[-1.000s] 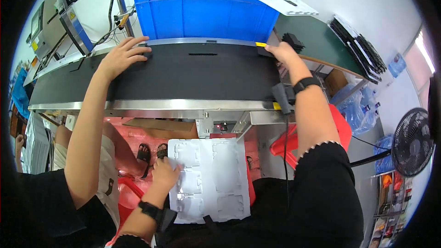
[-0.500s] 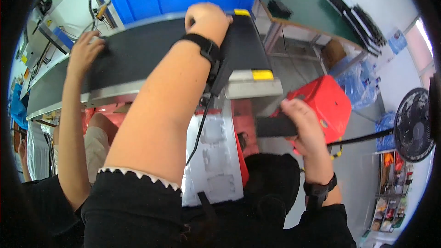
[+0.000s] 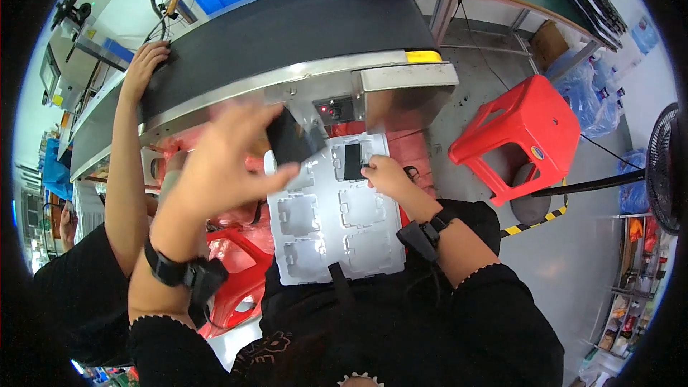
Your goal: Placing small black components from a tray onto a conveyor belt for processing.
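A: Left hand point(image 3: 215, 161)?

B: Its grip is pinched on a dark flat part point(image 3: 290, 136), held up above the near-left corner of the white moulded tray point(image 3: 337, 244). Half a second ago this hand was stretched out to the conveyor belt point(image 3: 287, 29); it has come back with the part.

A: Right hand point(image 3: 387, 175)?

B: Its fingertips are pressed on a second dark part point(image 3: 352, 161), seated in a far pocket of the tray, just left of the grip. Earlier it held a part off to the side near the red stool point(image 3: 523, 129).

A: Meaning?

B: In my judgement, one pocket is filled and another part is ready; the remaining pockets look empty

A: Anything else?

B: A co-worker's hand point(image 3: 147, 61) rests on the belt, well left
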A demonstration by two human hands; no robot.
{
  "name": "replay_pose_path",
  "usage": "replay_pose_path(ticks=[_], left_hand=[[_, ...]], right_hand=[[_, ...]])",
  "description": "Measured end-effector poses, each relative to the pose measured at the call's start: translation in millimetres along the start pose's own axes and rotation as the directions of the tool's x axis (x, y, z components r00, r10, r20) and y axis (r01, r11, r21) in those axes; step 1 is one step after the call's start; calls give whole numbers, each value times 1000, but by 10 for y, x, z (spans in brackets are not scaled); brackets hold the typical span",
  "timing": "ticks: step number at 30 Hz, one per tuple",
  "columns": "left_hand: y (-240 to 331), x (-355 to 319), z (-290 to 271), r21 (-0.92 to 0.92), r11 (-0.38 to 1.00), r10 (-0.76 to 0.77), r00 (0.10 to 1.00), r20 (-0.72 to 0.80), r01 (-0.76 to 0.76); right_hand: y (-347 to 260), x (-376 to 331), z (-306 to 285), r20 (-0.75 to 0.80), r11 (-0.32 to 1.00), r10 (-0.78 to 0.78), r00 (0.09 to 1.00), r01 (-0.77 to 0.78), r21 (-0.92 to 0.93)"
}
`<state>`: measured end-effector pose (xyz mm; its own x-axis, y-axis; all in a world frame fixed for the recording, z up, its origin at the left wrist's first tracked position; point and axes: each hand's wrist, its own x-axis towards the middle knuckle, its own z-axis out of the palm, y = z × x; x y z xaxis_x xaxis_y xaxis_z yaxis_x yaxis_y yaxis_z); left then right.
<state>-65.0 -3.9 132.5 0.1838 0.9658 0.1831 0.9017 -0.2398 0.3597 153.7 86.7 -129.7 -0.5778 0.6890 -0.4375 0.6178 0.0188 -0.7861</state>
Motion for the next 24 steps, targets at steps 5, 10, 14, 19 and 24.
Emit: replay_pose_path(ticks=[5, 10, 14, 19, 24], left_hand=[[-392, -727, 758, 20, 993, -116, 973, 197, 114], [-895, -857, 1429, 83, 985, -165, 973, 162, 153], [-1144, -906, 1677, 46, 997, -66, 963, 260, 56], [-1022, -1106, 1764, 214, 944, -295, 933, 206, 251], [-854, -1108, 1954, 175, 926, -343, 939, 11, 336]], right_hand=[[-156, 141, -99, 98, 983, 20, 995, -2, -182], [-762, -163, -217, 50, 721, -51, 997, 72, -690], [-1727, -554, -714, 682, 883, 179, 709, 191, -430], [-3100, -623, -1465, 575, 884, -197, 794, 398, -246], [-3587, 353, -1600, -52, 716, -561, 826, 453, -532]])
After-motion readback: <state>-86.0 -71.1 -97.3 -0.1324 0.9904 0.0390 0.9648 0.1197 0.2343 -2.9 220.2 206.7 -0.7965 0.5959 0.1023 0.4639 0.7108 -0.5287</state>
